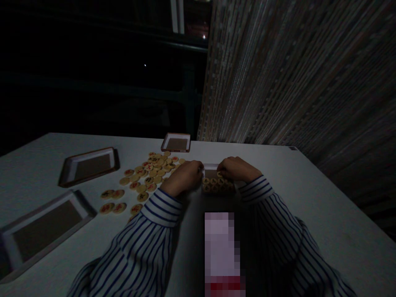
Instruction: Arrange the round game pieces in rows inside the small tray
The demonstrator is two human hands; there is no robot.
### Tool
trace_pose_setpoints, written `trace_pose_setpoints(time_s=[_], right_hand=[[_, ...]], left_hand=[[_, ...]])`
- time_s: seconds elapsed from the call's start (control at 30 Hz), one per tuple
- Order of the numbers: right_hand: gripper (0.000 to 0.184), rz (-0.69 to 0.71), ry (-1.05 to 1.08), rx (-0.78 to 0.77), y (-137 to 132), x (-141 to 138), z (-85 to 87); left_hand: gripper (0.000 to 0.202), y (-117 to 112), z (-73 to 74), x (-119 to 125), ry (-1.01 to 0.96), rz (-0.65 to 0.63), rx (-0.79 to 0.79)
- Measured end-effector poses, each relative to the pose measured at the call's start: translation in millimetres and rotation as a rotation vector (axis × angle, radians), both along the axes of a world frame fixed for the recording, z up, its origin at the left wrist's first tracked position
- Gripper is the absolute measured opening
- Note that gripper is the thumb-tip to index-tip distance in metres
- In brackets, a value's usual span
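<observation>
Currently, small box point(211, 167) on white table point(309, 198), round pieces point(213, 181) lined in two rows inside, extra piece point(220, 174) just beyond rows. Left hand point(185, 176) at box's left edge, fingers narrow; cannot tell if gripping. Right hand point(239, 168) at box's right side, fingers narrow at extra piece; grip unclear. Loose discs point(149, 167) scattered left of box. Shallow tray point(177, 144) beyond box, leftward; second tray point(93, 167), third tray point(46, 227) farther left.

The blue-and-white-striped, fabric-sleeved left arm point(136, 247) slants in from seven o'clock, the likewise sleeved right arm point(281, 222) from five; the bare left hand point(185, 177) and bare right hand point(239, 168) are curled, slightly apart.
</observation>
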State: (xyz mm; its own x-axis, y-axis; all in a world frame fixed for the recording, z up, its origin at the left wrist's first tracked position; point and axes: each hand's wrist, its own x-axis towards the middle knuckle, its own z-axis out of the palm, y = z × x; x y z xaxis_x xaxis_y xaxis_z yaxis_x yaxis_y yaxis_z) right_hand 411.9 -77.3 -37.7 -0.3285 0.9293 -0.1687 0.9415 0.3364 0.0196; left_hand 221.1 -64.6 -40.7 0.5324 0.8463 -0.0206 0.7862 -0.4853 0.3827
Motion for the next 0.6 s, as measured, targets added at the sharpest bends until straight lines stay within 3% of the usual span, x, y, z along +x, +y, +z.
trace_pose_setpoints(time_s=[0.6], right_hand=[[0.029,0.003,-0.004,-0.007,-0.3,1.1,0.2]], left_hand=[[0.032,-0.8,0.6,0.5,0.004,0.005,-0.015]])
